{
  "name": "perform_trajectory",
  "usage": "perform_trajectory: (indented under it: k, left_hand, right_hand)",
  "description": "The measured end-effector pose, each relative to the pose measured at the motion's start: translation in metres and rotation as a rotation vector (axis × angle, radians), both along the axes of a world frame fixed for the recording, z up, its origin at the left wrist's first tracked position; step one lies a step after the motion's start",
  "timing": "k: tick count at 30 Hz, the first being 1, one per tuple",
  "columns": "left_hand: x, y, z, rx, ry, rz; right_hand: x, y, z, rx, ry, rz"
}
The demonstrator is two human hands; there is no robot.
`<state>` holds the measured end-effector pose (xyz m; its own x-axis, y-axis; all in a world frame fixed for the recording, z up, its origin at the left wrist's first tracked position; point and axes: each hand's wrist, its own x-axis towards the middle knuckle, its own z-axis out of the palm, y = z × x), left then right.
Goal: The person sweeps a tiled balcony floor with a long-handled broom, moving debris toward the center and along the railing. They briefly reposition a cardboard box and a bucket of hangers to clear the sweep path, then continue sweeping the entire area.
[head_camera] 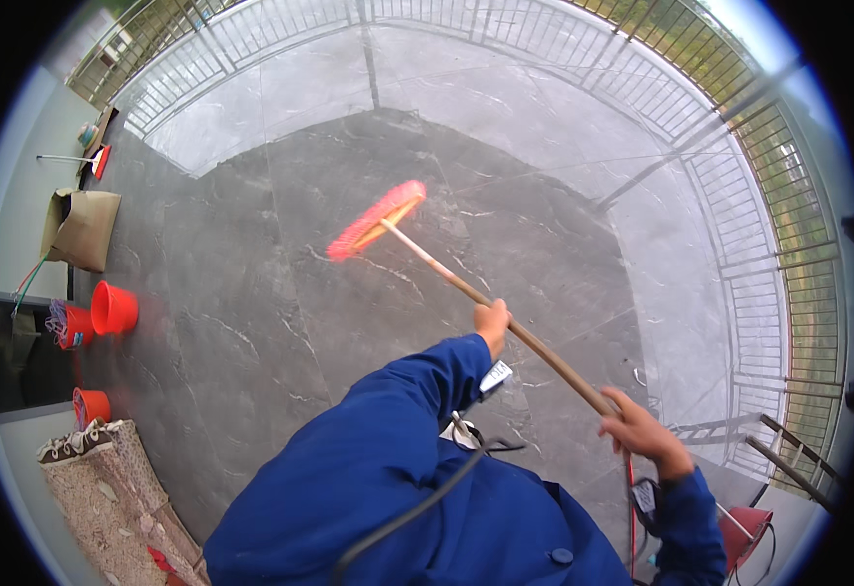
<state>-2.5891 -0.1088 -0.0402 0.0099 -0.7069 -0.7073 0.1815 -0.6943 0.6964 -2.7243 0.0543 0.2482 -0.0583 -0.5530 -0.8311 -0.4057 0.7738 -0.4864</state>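
Observation:
A push broom with red bristles (377, 222) and a long wooden handle (551, 359) reaches from the lower right up to the middle of the view. Its head is blurred and lies over the grey marbled tile floor (236, 366). My left hand (492, 324) grips the handle around its middle. Farther back, my right hand (643, 431) holds the handle near its rear end, with some fingers partly lifted. Both arms wear blue sleeves. A dark cable hangs across the front of the blue coat.
Red buckets (114, 308), a cardboard box (90, 228) and a red dustpan or broom (101, 162) stand along the left wall. A patterned rug (112, 491) is lower left. Metal railing (811, 278) curves around the far and right sides. A ladder (793, 458) and red container (745, 538) are lower right.

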Motion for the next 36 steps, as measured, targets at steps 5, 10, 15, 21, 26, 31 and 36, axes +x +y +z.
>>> perform_trajectory:
  k: [5, 10, 15, 21, 26, 31, 36]
  left_hand:
    - [0.106, -0.065, -0.061, -0.111, -0.089, -0.096]
    - [0.177, -0.108, -0.077, 0.185, 0.144, 0.132]
    - [0.126, -0.125, -0.093, 0.263, 0.018, -0.144]
    - [-0.081, -0.021, -0.076, 0.34, 0.229, -0.651]
    - [-0.201, 0.123, 0.007, 0.548, 0.492, -1.099]
    - [-0.218, 0.22, 0.08, 0.804, 0.64, -1.167]
    - [-0.168, 0.232, 0.134, 0.853, 0.619, -1.236]
  right_hand:
    - [0.056, -0.104, -0.134, -0.504, -0.006, 0.114]
    - [0.157, -0.185, -0.231, -0.631, 0.108, 0.175]
    - [0.115, -0.182, -0.257, -0.564, 0.145, 0.038]
    - [-0.036, -0.053, -0.194, -0.335, 0.234, -0.201]
    - [-0.088, 0.075, -0.07, -0.005, 0.325, -0.582]
    - [-0.064, 0.141, 0.013, 0.084, 0.443, -0.763]
    - [-0.02, 0.165, 0.068, 0.078, 0.44, -0.766]
